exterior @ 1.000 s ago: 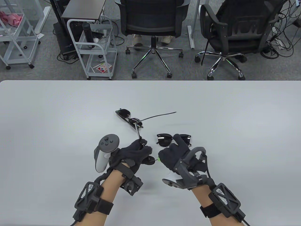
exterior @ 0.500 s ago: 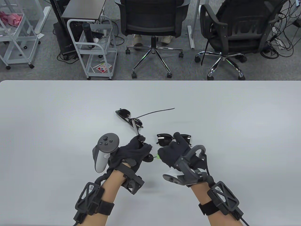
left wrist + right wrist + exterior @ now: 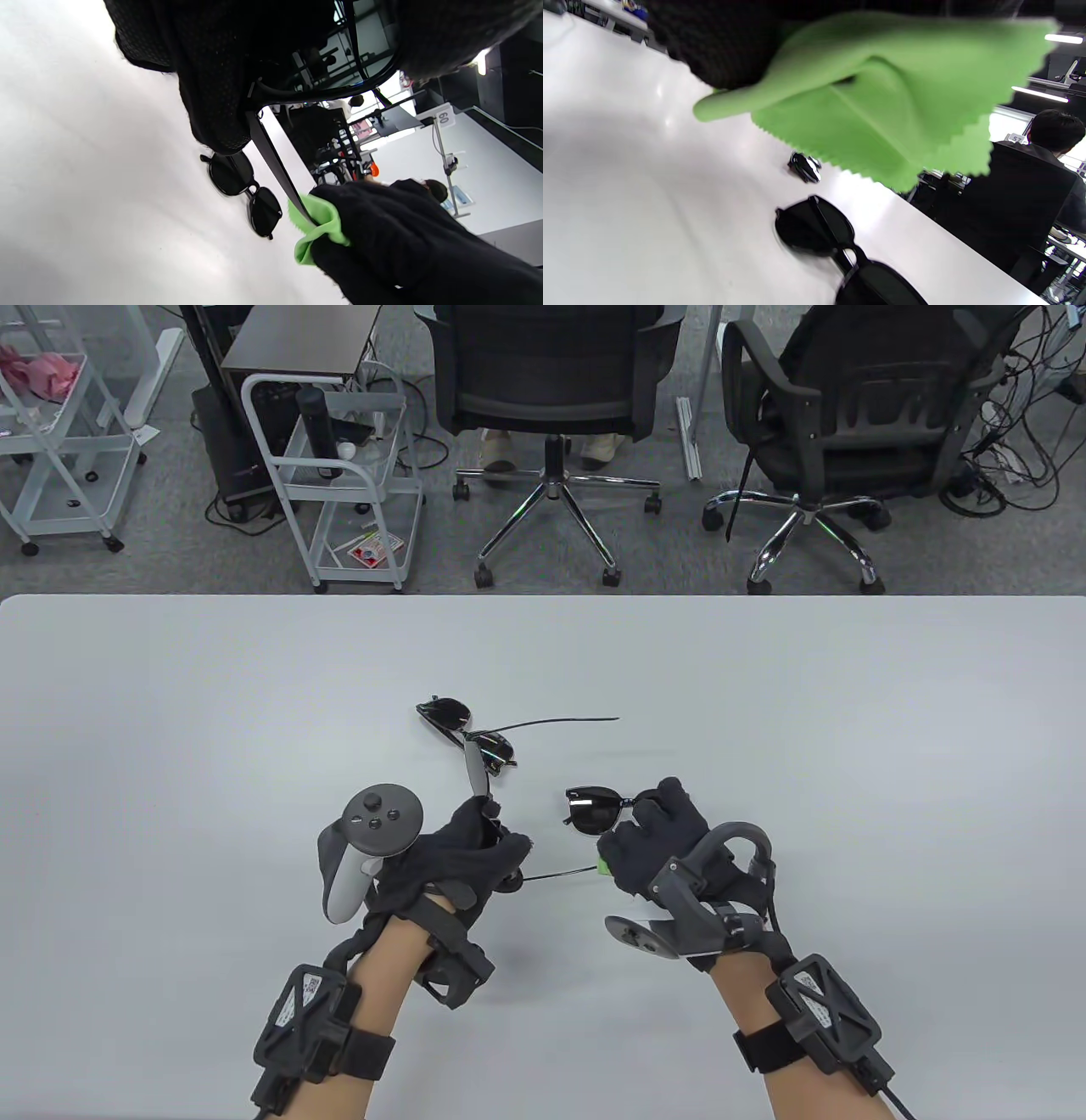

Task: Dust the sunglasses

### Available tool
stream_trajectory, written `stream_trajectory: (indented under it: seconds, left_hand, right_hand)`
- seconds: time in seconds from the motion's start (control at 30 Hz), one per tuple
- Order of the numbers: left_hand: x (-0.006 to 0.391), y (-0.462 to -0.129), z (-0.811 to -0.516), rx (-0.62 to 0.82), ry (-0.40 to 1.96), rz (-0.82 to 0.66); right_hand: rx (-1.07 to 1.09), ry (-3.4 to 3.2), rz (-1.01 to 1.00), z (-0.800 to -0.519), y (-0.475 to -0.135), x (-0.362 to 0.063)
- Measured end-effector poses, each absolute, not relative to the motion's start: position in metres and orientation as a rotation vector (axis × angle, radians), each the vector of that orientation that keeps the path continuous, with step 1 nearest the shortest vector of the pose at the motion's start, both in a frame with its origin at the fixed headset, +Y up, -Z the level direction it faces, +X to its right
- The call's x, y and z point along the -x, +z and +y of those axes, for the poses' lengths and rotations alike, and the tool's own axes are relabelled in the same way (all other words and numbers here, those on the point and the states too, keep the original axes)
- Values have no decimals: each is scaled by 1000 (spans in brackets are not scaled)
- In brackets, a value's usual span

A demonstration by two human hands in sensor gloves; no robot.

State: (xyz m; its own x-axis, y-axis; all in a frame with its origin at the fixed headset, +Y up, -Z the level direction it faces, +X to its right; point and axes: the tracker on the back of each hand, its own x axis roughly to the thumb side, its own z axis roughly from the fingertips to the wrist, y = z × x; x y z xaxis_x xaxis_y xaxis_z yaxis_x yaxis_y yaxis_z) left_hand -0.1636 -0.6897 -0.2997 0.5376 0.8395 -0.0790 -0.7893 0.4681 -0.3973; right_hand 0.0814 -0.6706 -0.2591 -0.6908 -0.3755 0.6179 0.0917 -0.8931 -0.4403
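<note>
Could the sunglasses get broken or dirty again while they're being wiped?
Maybe. The right hand pinches a green cloth around one thin arm of the black sunglasses the left hand holds; pulling hard might bend that arm. A second black pair lies on the white table just beside the right hand, which could knock or smudge it.

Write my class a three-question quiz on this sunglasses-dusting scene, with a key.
1. True or false: the green cloth lies flat on the table.
2. Which hand grips the held sunglasses: A, the left hand, or B, the right hand?
3. Fill in: ___ other pairs lie on the table.
Key: 1 false, the right hand's fingers pinch it round a temple arm. 2 A. 3 two, a black pair and a thin-framed pair.
</note>
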Motion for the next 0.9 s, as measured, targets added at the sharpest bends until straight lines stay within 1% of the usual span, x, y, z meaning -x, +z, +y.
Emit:
stream_trajectory:
  seconds: [0.03,0.13,0.2,0.27,0.37,0.47,0.57,0.67,0.7,0.8,0.9]
  left_hand:
    - [161,-300,-690,424,1007,-142]
    - [158,-300,-689,413,993,-140]
    - [160,-300,-690,397,982,-120]
    - [166,-301,-692,380,987,-88]
    - [174,-304,-694,351,1009,-49]
    - [178,-305,-695,347,1023,-43]
    - [178,-304,-695,349,1031,-45]
    - [177,-304,-695,352,1039,-54]
    - [176,-304,-695,352,1041,-59]
    - [175,-304,-695,348,1042,-68]
    - [174,-304,-695,342,1053,-75]
  right_hand:
    - [1102,-2629,642,-664,-254,-80]
    - [1154,-2615,768,-650,-242,-74]
    - [1216,-2652,782,-643,-233,-69]
    - [1265,-2661,743,-641,-226,-61]
    - [1320,-2652,480,-651,-226,-47]
    - [1350,-2672,143,-676,-233,-37]
    - [1357,-2666,-113,-700,-240,-33]
    - [1346,-2694,-303,-716,-244,-33]
    - [1337,-2703,-363,-721,-245,-34]
    - [1321,-2706,-440,-722,-248,-36]
    - [1336,-2794,-422,-712,-252,-44]
